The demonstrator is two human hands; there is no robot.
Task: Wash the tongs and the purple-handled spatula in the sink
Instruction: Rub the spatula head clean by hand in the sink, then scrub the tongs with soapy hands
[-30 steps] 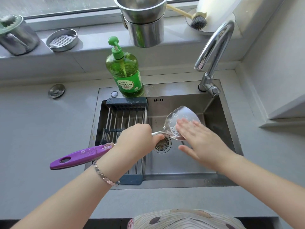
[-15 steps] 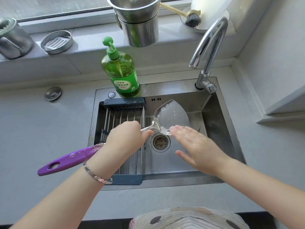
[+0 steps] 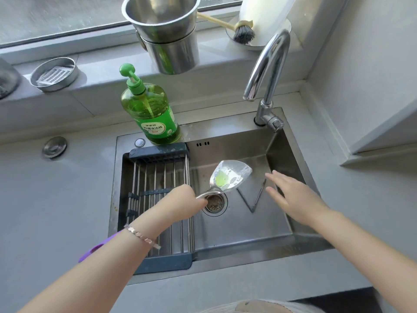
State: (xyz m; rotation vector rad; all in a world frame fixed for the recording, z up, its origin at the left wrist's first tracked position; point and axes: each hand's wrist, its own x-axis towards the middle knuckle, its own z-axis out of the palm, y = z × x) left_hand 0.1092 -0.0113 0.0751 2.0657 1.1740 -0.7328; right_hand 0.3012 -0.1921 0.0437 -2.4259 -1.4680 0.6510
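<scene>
My left hand grips the spatula by its metal neck. The steel blade hovers over the sink, wet, with a green blob of soap and foam on it. Its purple handle pokes out below my forearm, mostly hidden. My right hand is open, fingers spread, a little to the right of the blade and apart from it. The metal tongs lie in a V on the sink floor, between the drain and my right hand.
A drying rack spans the sink's left half. A green soap bottle stands at the sink's back edge, the tap at the back right. On the sill are stacked steel pots, a brush and a small strainer dish.
My right hand came off the blade and moved right, uncovering the tongs on the sink floor. The blade now shows green soap. The purple handle slid mostly under my forearm.
</scene>
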